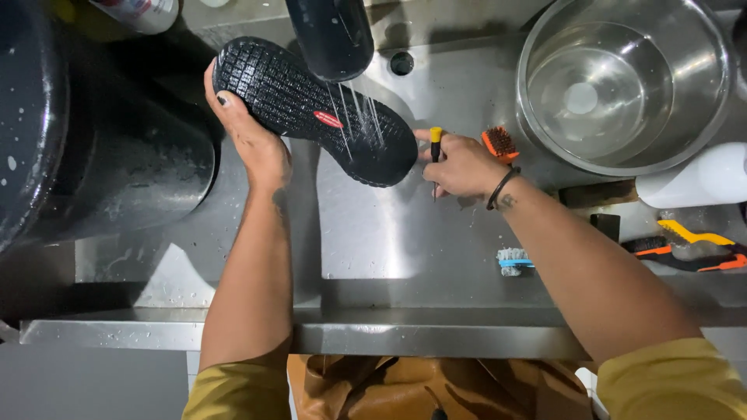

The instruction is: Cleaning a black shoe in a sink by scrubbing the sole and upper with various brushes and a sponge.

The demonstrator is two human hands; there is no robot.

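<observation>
One shoe, two hands, one screwdriver, one bowl and three brushes can be counted over a steel sink.

At far left a large black drum fills the sink's side, wet with droplets. Just right of it the left hand grips the shoe at its heel end, fingers wrapped round the edge. The shoe is held sole up and slanted, heel high at the left, toe low at the right. Its sole is black with a fine block tread and one small red patch near the middle. A dark tap hangs above the shoe's middle, hiding part of its far edge, and thin streams of water fall onto the sole near the toe.

The right hand meets the toe of the shoe, closed around a small screwdriver with a yellow and black handle; its thin shaft points down below the fist. A dark band circles that wrist. An orange brush lies just behind the hand. Lower on the sink floor rests a small blue brush. Farther right stands a round steel bowl, with a white bottle below it, and beneath that a yellow and black brush with orange trim.
</observation>
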